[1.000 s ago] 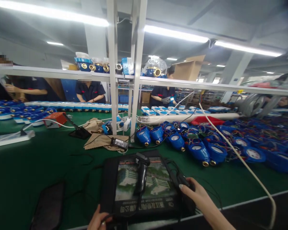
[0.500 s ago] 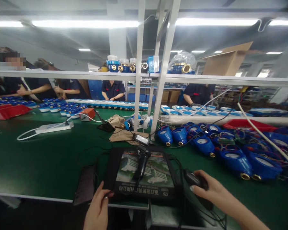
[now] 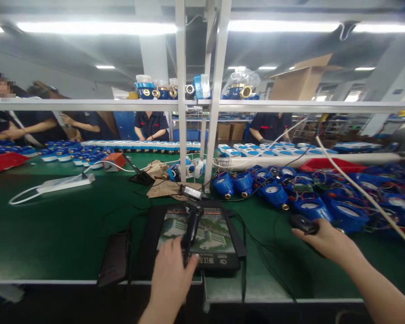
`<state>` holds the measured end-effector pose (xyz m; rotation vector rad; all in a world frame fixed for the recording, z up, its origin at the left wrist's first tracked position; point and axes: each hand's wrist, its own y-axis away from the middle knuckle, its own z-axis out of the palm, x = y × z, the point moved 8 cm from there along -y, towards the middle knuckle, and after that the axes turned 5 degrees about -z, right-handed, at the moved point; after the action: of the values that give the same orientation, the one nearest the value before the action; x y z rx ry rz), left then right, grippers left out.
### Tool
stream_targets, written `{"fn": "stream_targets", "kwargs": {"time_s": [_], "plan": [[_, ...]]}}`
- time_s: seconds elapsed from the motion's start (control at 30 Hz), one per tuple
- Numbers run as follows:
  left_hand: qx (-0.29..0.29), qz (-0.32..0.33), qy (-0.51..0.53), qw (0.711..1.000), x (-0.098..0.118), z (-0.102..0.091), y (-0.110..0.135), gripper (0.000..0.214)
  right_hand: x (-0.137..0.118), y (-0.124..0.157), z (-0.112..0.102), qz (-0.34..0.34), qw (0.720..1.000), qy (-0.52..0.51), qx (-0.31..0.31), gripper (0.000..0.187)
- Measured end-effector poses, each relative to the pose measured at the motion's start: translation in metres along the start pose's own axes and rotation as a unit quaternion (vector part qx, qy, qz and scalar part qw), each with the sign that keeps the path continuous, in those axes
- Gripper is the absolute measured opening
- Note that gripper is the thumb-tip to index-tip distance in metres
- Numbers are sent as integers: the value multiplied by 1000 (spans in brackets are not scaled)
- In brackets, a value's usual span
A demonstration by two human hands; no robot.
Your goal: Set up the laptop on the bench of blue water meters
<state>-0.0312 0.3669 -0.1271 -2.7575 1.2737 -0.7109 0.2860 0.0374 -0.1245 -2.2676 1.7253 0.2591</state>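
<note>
My left hand [image 3: 171, 270] closes around the handle of a black handheld scanner [image 3: 191, 222] that lies on a black pad with a printed picture [image 3: 209, 234]. Further right, my right hand [image 3: 327, 240] grips a small black mouse-like device [image 3: 303, 223] on the green bench top [image 3: 54, 225], close to the nearest blue water meters [image 3: 310, 208]. Black cables run from the pad across the bench toward the front edge.
White rack posts [image 3: 181, 99] and a shelf with meters stand behind the pad. A white power strip [image 3: 65, 182] lies at left, a black pouch [image 3: 114, 258] beside the pad, a white hose [image 3: 364, 193] at right. Other people work across the bench.
My left hand rose from the pad's front edge onto the scanner handle. My right hand carried the black device rightward, away from the pad toward the meters. The view shifted slightly.
</note>
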Motion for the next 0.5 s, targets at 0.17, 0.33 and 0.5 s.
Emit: {"fn": "stream_targets", "kwargs": {"time_s": [0.17, 0.33, 0.5], "plan": [[-79, -57, -47, 994, 28, 25, -30, 34, -10, 6, 44, -76, 996, -13, 40, 92], [-89, -81, -10, 993, 27, 27, -31, 26, -66, 47, 51, -130, 962, -234, 46, 66], [-128, -89, 75, 985, 56, 44, 7, 46, -162, 99, 99, -98, 797, -568, -183, 65]]}}
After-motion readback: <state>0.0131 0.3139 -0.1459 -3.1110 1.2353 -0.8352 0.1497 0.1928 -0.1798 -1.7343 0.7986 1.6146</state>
